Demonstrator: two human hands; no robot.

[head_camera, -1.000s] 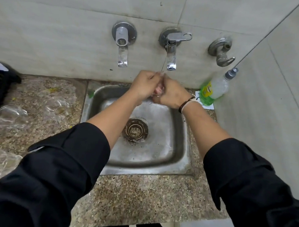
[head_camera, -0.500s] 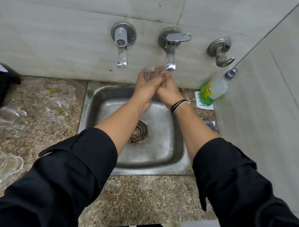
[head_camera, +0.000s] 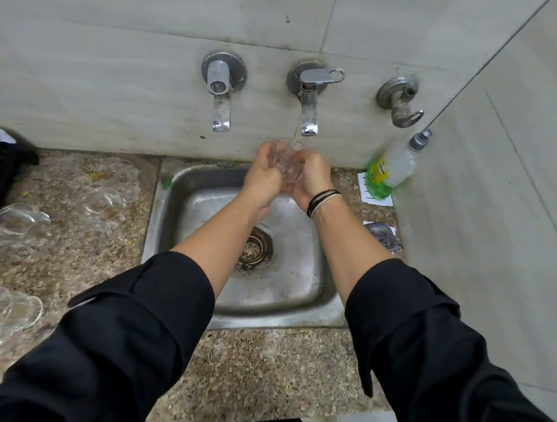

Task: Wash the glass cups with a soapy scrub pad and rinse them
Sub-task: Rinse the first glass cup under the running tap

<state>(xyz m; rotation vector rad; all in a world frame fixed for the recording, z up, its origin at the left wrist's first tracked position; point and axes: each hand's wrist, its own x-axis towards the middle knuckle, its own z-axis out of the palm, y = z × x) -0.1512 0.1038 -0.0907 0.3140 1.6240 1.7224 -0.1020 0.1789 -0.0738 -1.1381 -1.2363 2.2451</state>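
Observation:
A clear glass cup (head_camera: 285,160) is held upright over the back of the steel sink (head_camera: 302,294), under the thin stream of water from the middle tap (head_camera: 307,116). My left hand (head_camera: 262,178) wraps its left side and my right hand (head_camera: 310,180) cups its right side and base. Water runs into the cup's open mouth. A silver scrub pad (head_camera: 381,236) lies on the counter to the right of the sink. Three more glass cups lie on the counter at the left: one (head_camera: 16,223), one (head_camera: 103,208) and one (head_camera: 8,310).
A green dish soap bottle (head_camera: 390,169) leans against the right wall beside the sink. Two other wall taps (head_camera: 222,90) (head_camera: 400,101) flank the running one. A black crate (head_camera: 1,173) stands at the far left on the speckled counter (head_camera: 264,369).
The cup has gone from hidden between my rubbing hands to upright and visible under the tap, with water now falling into it. My hands have shifted slightly toward the wall.

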